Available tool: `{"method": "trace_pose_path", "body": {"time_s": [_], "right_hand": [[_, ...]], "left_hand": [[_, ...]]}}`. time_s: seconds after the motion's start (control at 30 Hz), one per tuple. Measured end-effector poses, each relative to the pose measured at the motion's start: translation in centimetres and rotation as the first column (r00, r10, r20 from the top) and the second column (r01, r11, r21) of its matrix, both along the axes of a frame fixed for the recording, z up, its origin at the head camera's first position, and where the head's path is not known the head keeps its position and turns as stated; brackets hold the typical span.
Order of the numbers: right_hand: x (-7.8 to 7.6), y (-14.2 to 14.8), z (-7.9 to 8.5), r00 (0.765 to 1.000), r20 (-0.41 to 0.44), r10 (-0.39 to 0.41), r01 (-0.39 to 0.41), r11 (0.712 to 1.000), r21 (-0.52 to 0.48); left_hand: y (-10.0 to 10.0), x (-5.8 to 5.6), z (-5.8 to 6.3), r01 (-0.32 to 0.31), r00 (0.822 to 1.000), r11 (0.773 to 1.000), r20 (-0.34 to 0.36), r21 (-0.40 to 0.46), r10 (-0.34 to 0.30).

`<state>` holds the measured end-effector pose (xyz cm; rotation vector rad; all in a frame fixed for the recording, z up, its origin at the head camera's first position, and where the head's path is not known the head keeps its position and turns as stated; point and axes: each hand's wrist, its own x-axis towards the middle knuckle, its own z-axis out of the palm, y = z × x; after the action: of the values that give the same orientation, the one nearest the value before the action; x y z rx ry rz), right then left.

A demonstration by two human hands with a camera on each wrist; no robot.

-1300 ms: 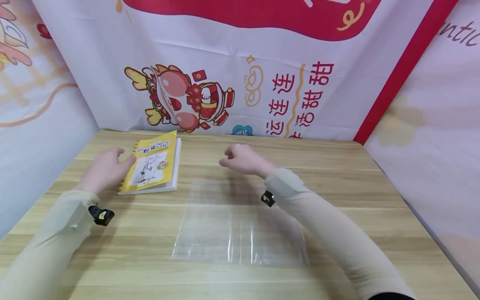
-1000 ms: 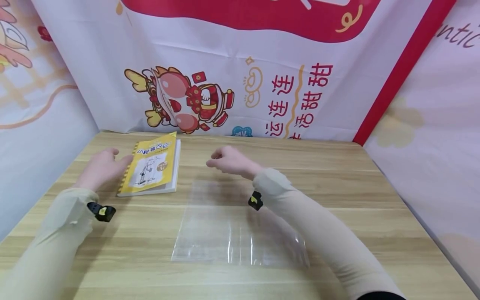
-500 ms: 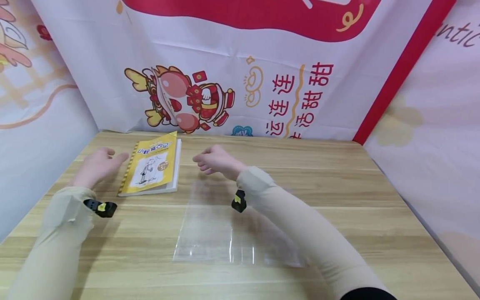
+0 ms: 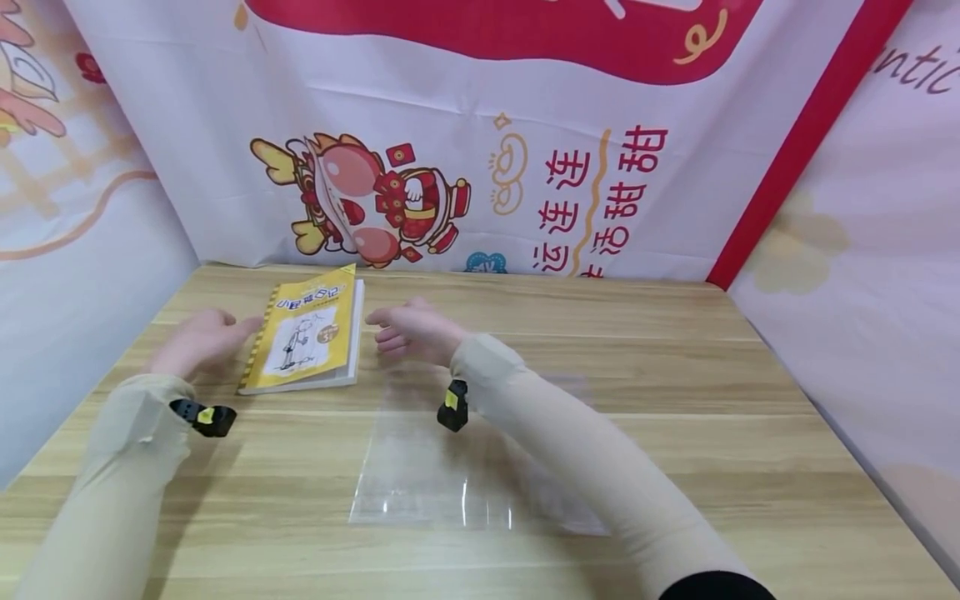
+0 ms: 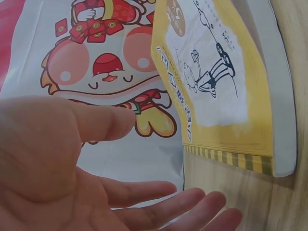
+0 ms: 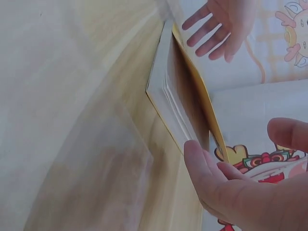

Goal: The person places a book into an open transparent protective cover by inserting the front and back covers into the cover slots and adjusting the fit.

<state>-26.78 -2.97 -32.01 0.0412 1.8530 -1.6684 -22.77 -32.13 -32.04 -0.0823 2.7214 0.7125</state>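
A yellow paperback book [image 4: 303,333] lies at the back left of the table, its front cover lifted a little along the right side. My left hand [image 4: 201,342] is just left of its spine, fingers spread and relaxed, holding nothing. The left wrist view shows the palm of that hand [image 5: 101,163] facing the striped spine. To the right of the book is my right hand [image 4: 416,331], its fingers loosely bent and nothing in them. In the right wrist view its fingertips overlap the lower end of the book's page edges [image 6: 180,110].
A clear plastic sheet or sleeve [image 4: 420,467] lies flat on the wooden table [image 4: 712,467], partly under the right forearm. Behind the table hangs a white and red printed cloth [image 4: 450,92]. Both wrists carry a small black strap device [image 4: 452,406].
My right hand has moved left, from above the plastic's far edge to beside the book. The left hand has drawn slightly left of the spine. The book stays in place.
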Motion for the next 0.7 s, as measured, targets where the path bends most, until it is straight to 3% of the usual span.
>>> {"method": "trace_pose_path", "body": {"time_s": [0.3,0.7], "right_hand": [[0.4,-1.8,-0.2,1.0,0.003,-0.014,0.014,0.997,0.074],[-0.2,-2.7,-0.6,0.998,0.052,-0.04,0.035,0.994,0.105]], "left_hand": [[0.3,-0.3,-0.6,-0.024,0.995,0.996,0.095,0.086,0.016],[0.5,-0.7,-1.0,-0.012,0.996,0.996,0.094,0.084,0.004]]}}
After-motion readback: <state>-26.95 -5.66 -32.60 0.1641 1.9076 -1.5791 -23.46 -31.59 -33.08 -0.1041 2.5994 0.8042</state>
